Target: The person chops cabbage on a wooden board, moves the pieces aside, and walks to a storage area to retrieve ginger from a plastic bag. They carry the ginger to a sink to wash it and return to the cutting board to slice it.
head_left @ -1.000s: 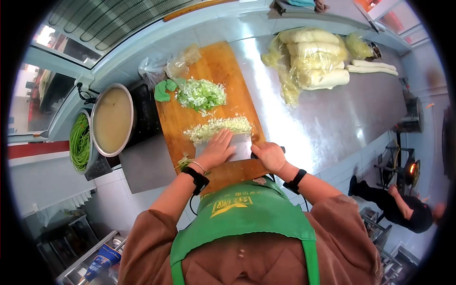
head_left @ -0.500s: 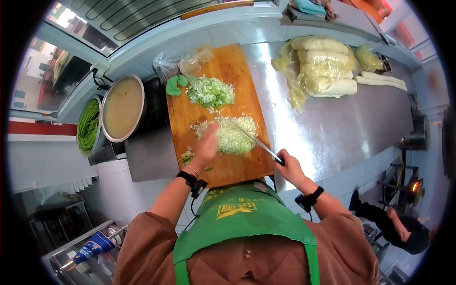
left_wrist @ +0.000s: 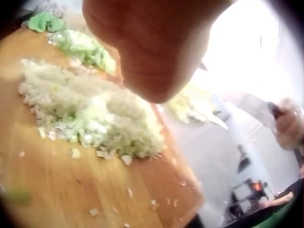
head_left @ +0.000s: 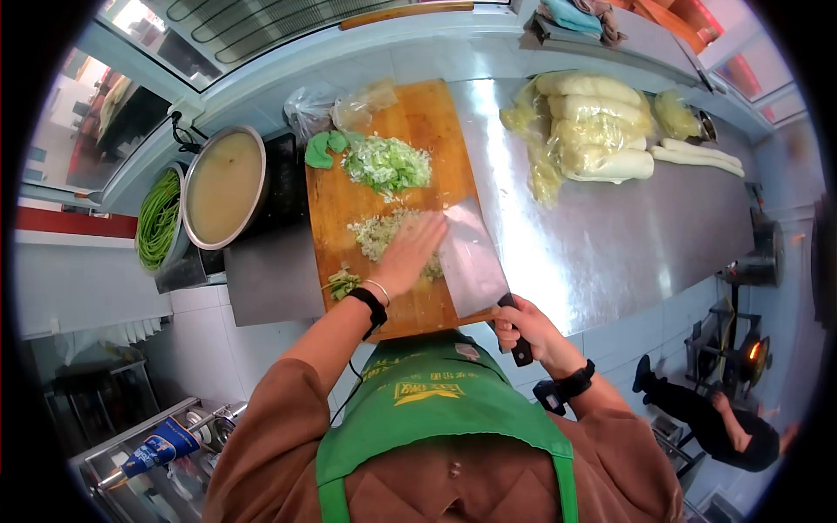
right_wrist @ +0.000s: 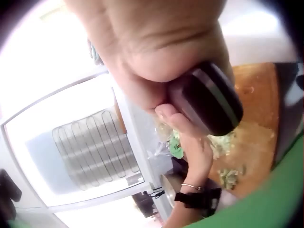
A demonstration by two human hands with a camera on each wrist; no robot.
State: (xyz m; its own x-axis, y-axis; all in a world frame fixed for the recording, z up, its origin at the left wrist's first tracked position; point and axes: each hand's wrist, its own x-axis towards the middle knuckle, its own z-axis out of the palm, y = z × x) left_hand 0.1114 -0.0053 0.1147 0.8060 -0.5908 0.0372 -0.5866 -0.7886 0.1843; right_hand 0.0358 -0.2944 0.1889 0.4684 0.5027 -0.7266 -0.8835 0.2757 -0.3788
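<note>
My right hand [head_left: 534, 324] grips the black handle of a cleaver [head_left: 472, 261], whose broad blade faces up over the right side of the wooden cutting board [head_left: 405, 315]. The butt of the handle [right_wrist: 209, 102] sticks out of my fist in the right wrist view. With fingers straight, my left hand [head_left: 410, 257] lies over a pale pile of finely chopped vegetable [head_left: 373, 234], fingertips right at the blade's left edge. The hand hides part of that pile in the head view; more of the pile [left_wrist: 90, 109] shows in the left wrist view.
Farther up the board is a greener chopped pile [head_left: 386, 164], beside green scraps [head_left: 321, 150]. Trimmings [head_left: 341, 283] lie at the board's left. A basin of cloudy liquid [head_left: 225, 187] and green stalks [head_left: 157, 218] stand left; bagged white rolls [head_left: 602, 131] lie right. Another person [head_left: 715, 418] is at right.
First, my left hand pressed on the flat blade near the pile. Then the hands parted and the cleaver turned edge-on. Now the blade faces up at the right, and my left hand has moved right.
</note>
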